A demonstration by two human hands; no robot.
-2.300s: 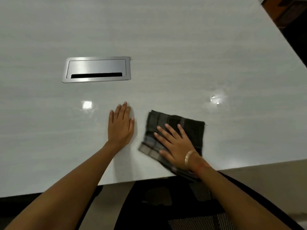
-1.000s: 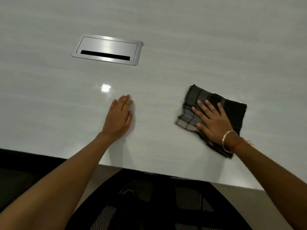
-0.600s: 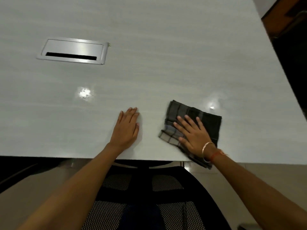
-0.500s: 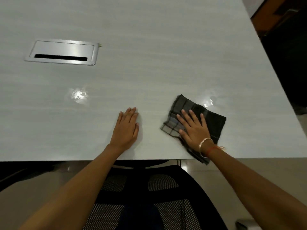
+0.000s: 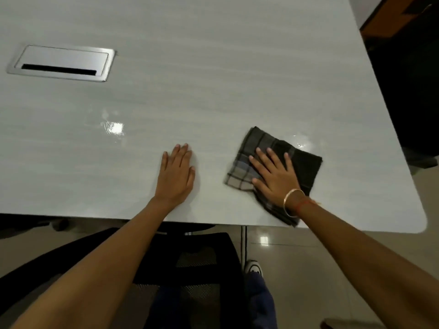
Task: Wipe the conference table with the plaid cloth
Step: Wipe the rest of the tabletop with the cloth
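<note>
A folded dark plaid cloth (image 5: 306, 165) lies flat on the pale grey conference table (image 5: 213, 79), close to its near edge and right corner. My right hand (image 5: 273, 174) presses down on the cloth with straight, spread fingers; a bangle and a red thread circle that wrist. My left hand (image 5: 177, 175) rests palm-down on the bare tabletop, about a hand's width left of the cloth, fingers straight and together.
A silver cable-access hatch (image 5: 61, 62) is set into the table at the far left. A black mesh chair (image 5: 190, 269) stands under the near edge. The table's rounded right corner (image 5: 420, 224) is near the cloth. Dark furniture stands beyond the right edge.
My right hand has slid the cloth a little to the right, toward the table's corner. My left hand has stayed pressed on the same spot.
</note>
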